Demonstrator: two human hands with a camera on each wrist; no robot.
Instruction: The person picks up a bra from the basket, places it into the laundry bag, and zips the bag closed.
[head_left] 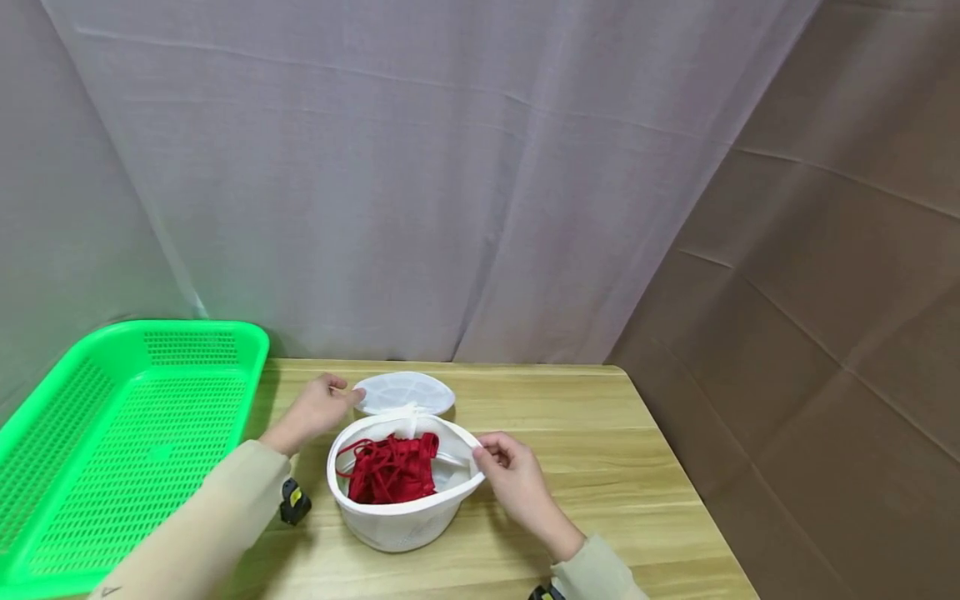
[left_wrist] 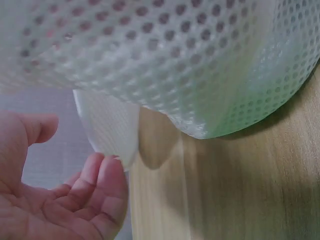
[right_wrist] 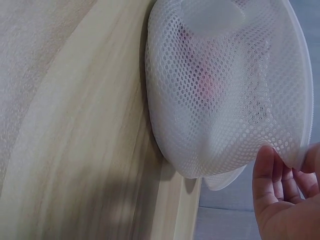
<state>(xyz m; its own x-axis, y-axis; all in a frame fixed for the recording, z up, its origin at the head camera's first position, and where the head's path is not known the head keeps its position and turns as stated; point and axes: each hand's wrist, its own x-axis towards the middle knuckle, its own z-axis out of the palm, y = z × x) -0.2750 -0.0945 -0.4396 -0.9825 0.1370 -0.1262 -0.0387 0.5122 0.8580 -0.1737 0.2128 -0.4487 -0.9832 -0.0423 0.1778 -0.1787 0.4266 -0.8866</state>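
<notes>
A white mesh laundry bag stands upright on the table, its round mouth open upward. Inside lies a bunched red garment with thin straps or cords; its exact kind is hard to tell. The bag's lid is folded back behind the mouth. My left hand touches the left edge of the lid with its fingertips, the thumb standing apart in the left wrist view. On the right side, my right hand pinches the bag's rim between thumb and fingers. Through the mesh, red shows faintly in the right wrist view.
A large green plastic basket with perforated walls is at the left, close to my left forearm. The wooden table ends at a grey curtain behind and a brown covering on the right.
</notes>
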